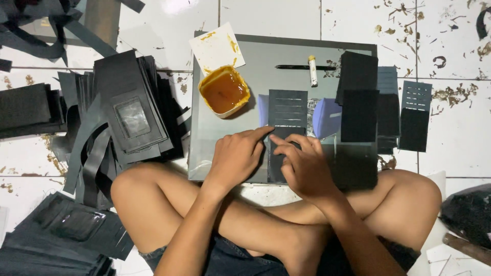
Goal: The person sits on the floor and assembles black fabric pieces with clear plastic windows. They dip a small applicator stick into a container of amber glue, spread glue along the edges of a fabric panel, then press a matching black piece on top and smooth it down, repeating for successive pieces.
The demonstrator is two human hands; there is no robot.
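No pkgs, labels, signs or screens in view.

A tub of amber glue sits beside a smeared paper card; a black pen lies nearby on the grey board.

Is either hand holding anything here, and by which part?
Nothing is lifted. Both the left hand and right hand press fingertips on the lower part of the black slotted piece.
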